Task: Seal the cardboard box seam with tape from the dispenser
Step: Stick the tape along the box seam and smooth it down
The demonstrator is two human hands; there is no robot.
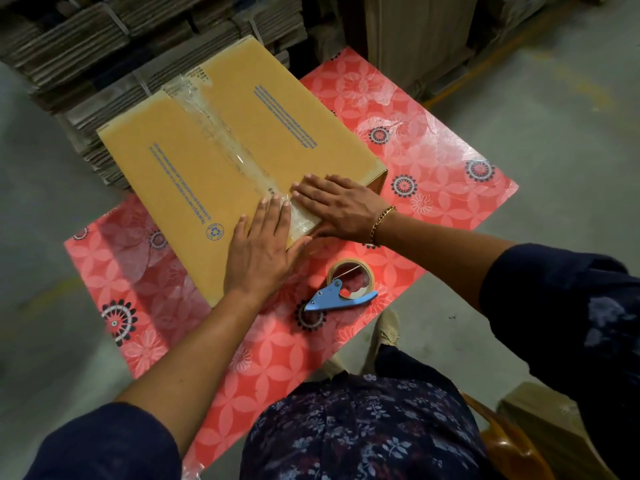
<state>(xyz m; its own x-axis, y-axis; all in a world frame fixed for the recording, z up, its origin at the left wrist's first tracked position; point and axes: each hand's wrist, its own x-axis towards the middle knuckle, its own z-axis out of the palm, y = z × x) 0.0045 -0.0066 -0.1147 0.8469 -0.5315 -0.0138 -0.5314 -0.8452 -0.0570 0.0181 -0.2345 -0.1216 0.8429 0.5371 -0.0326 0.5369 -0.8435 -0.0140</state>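
Note:
A tan cardboard box (194, 161) with blue print lies flat on a pink flowered table (433, 161). A strip of clear tape (225, 133) runs along its middle seam from the far edge to the near edge. My left hand (263, 251) lies flat, palm down, on the box's near end just left of the tape. My right hand (336, 206) presses flat on the near end right of the tape, fingers pointing left, a gold bracelet on its wrist. The blue-handled tape dispenser (341, 289) with its roll lies on the table, close to the box's near corner, held by neither hand.
Stacks of flattened cardboard (104, 39) stand behind the table. Grey concrete floor (554, 98) lies on both sides. A foot in a beige shoe (384, 334) shows beyond the table's near edge. An orange object (509, 445) and a brown box (540, 410) are at lower right.

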